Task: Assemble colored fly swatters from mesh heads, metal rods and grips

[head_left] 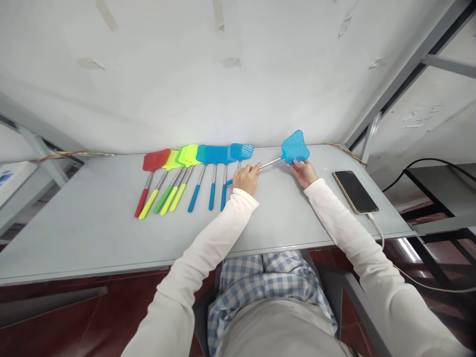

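A blue fly swatter (295,148) with a meshed head and a thin metal shaft is held up at an angle over the table. My left hand (246,178) is closed around its blue handle. At the lower edge of its head, my right hand (303,172) pinches the mesh. To the left lies a row of several fly swatters, handles toward me: a red fly swatter (141,202), yellow-green fly swatters (148,204), a green fly swatter (162,200) and blue fly swatters (194,198). Their heads overlap. My left hand partly hides the rightmost one.
The grey table (111,238) stands against a white wall (167,89) with tape scraps. A phone (356,192) with a white cable (377,228) lies at the right. Thin wires (347,152) run along the back corners. Metal frame posts (370,134) flank the table.
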The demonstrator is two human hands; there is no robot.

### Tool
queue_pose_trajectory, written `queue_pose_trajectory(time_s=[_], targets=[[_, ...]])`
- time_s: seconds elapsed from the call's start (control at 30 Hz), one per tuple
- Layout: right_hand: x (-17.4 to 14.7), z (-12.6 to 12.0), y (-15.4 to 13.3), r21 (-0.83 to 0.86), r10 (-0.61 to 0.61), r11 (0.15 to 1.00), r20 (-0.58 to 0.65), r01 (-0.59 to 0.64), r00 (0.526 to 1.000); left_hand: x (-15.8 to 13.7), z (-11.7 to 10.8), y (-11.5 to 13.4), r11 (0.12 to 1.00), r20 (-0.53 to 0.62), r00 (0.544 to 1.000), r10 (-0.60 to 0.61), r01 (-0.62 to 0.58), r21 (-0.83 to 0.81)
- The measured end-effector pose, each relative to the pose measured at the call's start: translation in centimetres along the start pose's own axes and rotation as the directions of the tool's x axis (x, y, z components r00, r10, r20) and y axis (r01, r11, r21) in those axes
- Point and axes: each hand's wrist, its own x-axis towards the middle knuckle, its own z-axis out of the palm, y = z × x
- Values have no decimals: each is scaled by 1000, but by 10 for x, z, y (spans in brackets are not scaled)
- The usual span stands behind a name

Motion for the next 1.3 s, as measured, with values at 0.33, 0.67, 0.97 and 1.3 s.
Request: queue_pose_trajectory(time_s=[0.33, 0.67, 0.97, 1.3], targets=[[-8, 7, 3, -26, -71, 997, -31, 71, 997, -5, -10, 18, 999, 122, 992, -38, 35, 30], [-13, 10, 6, -62, -157, 985, 36, 159, 987, -8, -25, 37, 965, 239, 964, -115, 51, 257], [-14, 12, 3, -114, -181, 976, 53, 186, 982, -7, -24, 40, 989, 192, 973, -132, 117, 92], [3, -4, -13, -121, -54, 991, 17, 56, 998, -10, -3, 45, 672, 489, 866, -100, 422, -609]])
